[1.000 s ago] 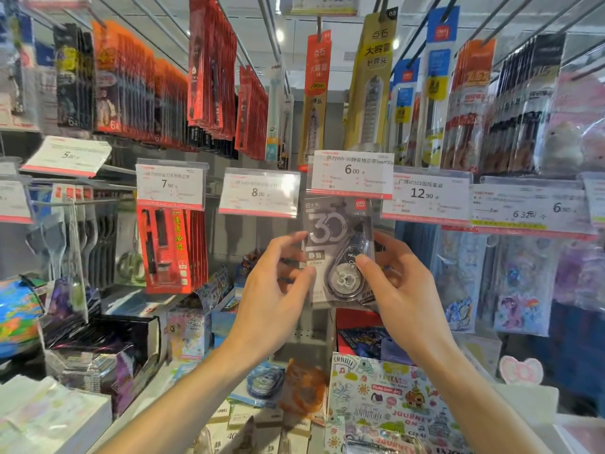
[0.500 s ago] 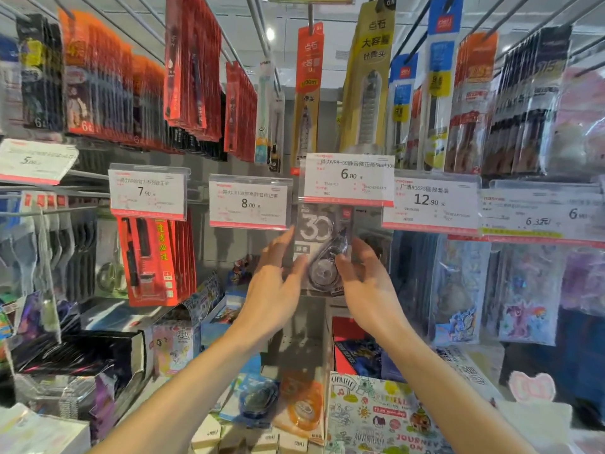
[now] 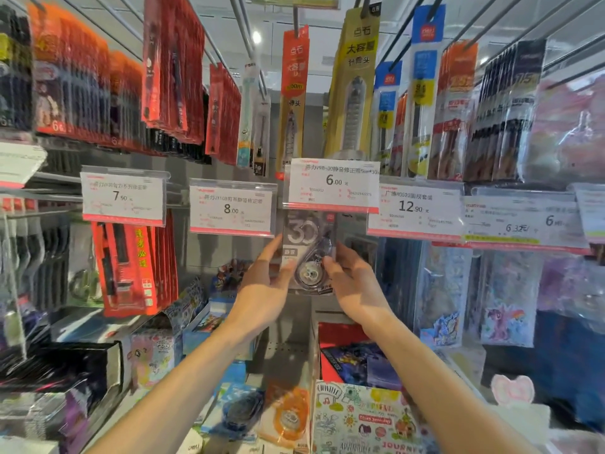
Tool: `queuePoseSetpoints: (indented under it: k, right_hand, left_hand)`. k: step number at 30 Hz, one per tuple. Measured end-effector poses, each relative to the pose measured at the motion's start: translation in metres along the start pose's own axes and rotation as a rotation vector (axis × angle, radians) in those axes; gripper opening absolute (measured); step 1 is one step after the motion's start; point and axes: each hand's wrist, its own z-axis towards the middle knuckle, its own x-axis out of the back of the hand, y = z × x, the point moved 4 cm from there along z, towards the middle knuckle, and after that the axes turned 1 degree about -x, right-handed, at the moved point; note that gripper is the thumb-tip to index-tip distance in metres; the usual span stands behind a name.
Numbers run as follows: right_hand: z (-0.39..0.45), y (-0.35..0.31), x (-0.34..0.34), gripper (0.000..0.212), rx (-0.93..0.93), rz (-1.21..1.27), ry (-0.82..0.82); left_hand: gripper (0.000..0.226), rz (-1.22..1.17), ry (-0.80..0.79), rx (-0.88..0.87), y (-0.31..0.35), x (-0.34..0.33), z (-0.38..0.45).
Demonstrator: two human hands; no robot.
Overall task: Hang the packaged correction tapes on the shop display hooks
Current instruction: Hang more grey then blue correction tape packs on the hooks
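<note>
Packaged correction tape (image 3: 307,253), grey card printed "30" with a clear blister over the dispenser, held upright: long axis vertical, printed face toward the viewer, hang end uppermost. Its top edge is tucked behind the 6.00 price tag (image 3: 332,185), which sits at the front end of a display hook; the hook itself and the card's hang hole are hidden by the tag, so whether the hole is threaded cannot be told.

Left hand (image 3: 266,290) grasps the pack's left edge, thumb on the front face and fingers passing behind. Right hand (image 3: 355,283) pinches the right edge near the blister, fingertips curled onto it. The two-sided grip presumably keeps the thin card square and steady while the hole is lined up with the hook tip; the upright pose suits how packs hang here.

Flanking tags read 8.00 (image 3: 232,208) to the left and 12.90 (image 3: 414,208) to the right. Red packs (image 3: 131,267) hang further left under the 7.90 tag (image 3: 122,196); boxed stationery fills the shelf below the arms.
</note>
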Motion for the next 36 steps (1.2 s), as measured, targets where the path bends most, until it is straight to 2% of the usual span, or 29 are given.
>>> queuePoseSetpoints:
  k: [2, 5, 7, 10, 15, 20, 29, 33, 36]
  right_hand:
    - [-0.009, -0.004, 0.007, 0.026, 0.004, -0.006, -0.001]
    - [-0.028, -0.008, 0.025, 0.030, 0.011, -0.025, 0.007]
    - [-0.045, -0.012, 0.040, 0.019, 0.007, 0.010, 0.033]
    - [-0.074, -0.020, 0.061, 0.016, 0.010, 0.103, 0.059]
    - [-0.130, -0.025, 0.082, 0.012, 0.000, 0.215, 0.029]
    - [-0.183, -0.010, 0.086, 0.012, -0.029, 0.260, -0.002]
    - [-0.230, 0.004, 0.047, 0.011, -0.150, 0.209, 0.019]
    - [-0.237, -0.006, 0.010, 0.011, -0.156, 0.175, 0.065]
    - [-0.236, -0.014, -0.028, 0.011, -0.136, 0.167, 0.086]
  left_hand:
    - [0.051, -0.002, 0.021, 0.018, 0.005, 0.006, -0.006]
    - [0.037, -0.005, 0.034, 0.005, 0.017, 0.018, -0.023]
    - [0.028, 0.000, 0.055, 0.003, 0.027, 0.028, -0.036]
    - [0.019, -0.065, 0.096, 0.008, 0.048, 0.041, -0.062]
    - [0.013, -0.197, 0.108, 0.024, 0.071, 0.044, -0.115]
    - [0.011, -0.272, 0.090, 0.077, 0.065, 0.046, -0.165]
    - [0.024, -0.380, 0.103, 0.148, 0.029, 0.074, -0.201]
    - [0.019, -0.383, 0.050, 0.181, 0.002, 0.108, -0.199]
    - [0.027, -0.399, 0.028, 0.202, -0.022, 0.146, -0.192]
